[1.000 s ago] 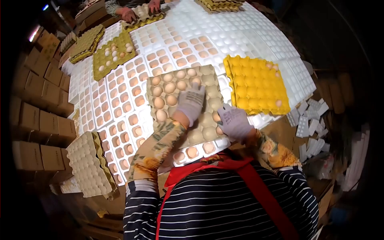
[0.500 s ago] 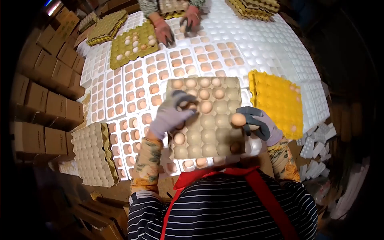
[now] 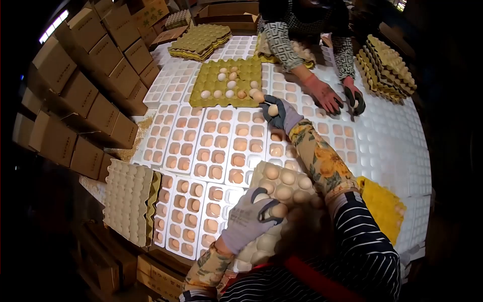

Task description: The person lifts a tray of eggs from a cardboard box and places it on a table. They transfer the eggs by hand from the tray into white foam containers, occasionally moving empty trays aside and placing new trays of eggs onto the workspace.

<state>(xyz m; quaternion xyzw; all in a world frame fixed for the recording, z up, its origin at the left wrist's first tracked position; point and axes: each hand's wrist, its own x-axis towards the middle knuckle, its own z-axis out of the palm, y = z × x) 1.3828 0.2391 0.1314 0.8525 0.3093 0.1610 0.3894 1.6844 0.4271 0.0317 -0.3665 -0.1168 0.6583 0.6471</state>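
Note:
My right hand [image 3: 280, 114], in a grey glove, is stretched forward to the near right corner of the olive egg tray [image 3: 201, 85], its fingers closed round eggs [image 3: 272, 110]. Several eggs lie in that tray. My left hand [image 3: 250, 220], also gloved, holds eggs [image 3: 278, 210] over the grey-brown cardboard tray [image 3: 261, 173] close to my body. More eggs [image 3: 288, 176] sit in the far part of this tray; my right arm and shadow hide some of it. White foam trays [image 3: 202, 142] with eggs in their cells spread around both.
Across the table, a co-worker's two gloved hands [image 3: 323, 94] work over the foam trays. Stacked egg trays stand at the left [image 3: 128, 201], back left [image 3: 200, 41] and back right [image 3: 385, 70]. A yellow tray [image 3: 382, 209] lies at the right. Cardboard boxes [image 3: 75, 95] line the left side.
My right hand has moved from beside the near tray forward to the olive tray. My left hand now holds eggs over the near tray. The view has shifted, and the co-worker's hands are farther right.

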